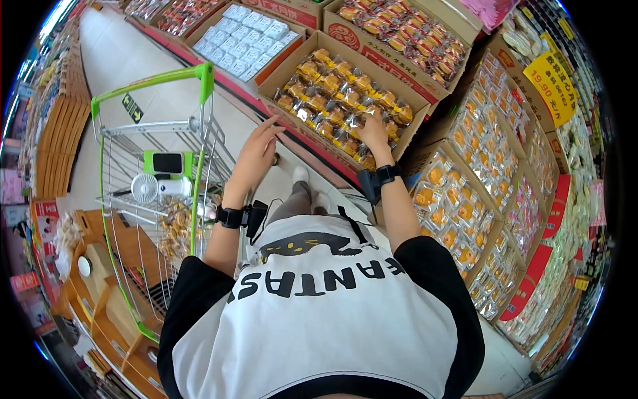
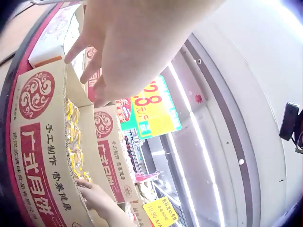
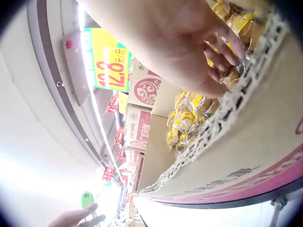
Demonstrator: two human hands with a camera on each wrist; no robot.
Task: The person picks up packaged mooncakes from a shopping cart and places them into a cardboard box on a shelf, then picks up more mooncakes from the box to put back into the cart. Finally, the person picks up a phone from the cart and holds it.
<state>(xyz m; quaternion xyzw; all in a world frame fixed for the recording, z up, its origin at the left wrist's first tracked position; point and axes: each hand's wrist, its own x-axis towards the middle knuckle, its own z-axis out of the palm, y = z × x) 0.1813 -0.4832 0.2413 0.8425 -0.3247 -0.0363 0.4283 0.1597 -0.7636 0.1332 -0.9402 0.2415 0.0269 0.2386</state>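
My right hand (image 1: 374, 131) reaches down into an open cardboard box (image 1: 413, 137) of individually wrapped mooncakes (image 1: 319, 90) in clear and yellow film. In the right wrist view, its bent fingers (image 3: 227, 52) and thumb are at a clear-wrapped mooncake (image 3: 232, 78) just inside the box's rough edge. Over the floor, between the shopping cart (image 1: 207, 83) and the box, my left hand (image 1: 256, 156) hangs with its fingers loosely extended and holds nothing. In the left wrist view, those fingers (image 2: 90, 66) overlap the box's corner.
The green-and-silver cart at left carries a phone (image 1: 168, 162), a small white fan (image 1: 145, 189) and bagged goods. More boxes surround the mooncakes: white packets (image 1: 242, 40) at upper left, red-wrapped ones (image 1: 405, 33) behind, tilted trays (image 1: 452, 206) at right. A yellow price sign (image 1: 550, 86) hangs there.
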